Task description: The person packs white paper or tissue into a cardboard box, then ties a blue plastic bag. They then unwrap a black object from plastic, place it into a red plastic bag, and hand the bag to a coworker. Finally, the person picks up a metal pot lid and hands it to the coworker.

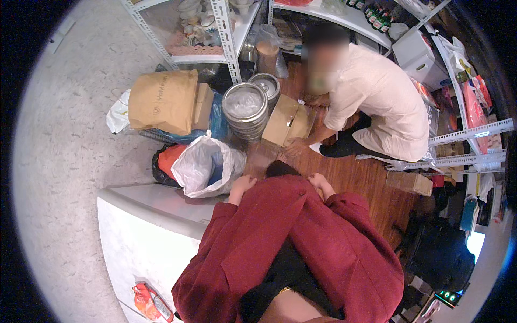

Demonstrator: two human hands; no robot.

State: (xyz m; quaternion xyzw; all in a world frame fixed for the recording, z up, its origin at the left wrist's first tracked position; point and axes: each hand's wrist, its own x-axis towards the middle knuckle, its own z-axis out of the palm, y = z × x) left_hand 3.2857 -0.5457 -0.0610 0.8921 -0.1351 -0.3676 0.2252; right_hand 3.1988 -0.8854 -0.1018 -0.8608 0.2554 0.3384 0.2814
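Observation:
My left hand (242, 186) rests at the left side of my knees, beside a white plastic bag (198, 161) that stands with its mouth wide. On the other side, my right hand (321, 183) lies against my dark red coat (262, 214). Both hands have curled fingers that are partly hidden, and no object shows in either. Beyond my knees a taped cardboard box (284, 119) sits on the wooden floor. A crouching person in a light shirt (379, 97) has one hand (297, 146) at the box's near corner.
Two steel kegs (245, 105) (266, 82) stand left of the box. A brown paper bag (163, 103) lies on stacked goods. White metal shelving (226, 40) holds dishes. At my left is a white cabinet (141, 238) with a red packet (149, 300); a black chair (440, 246) stands right.

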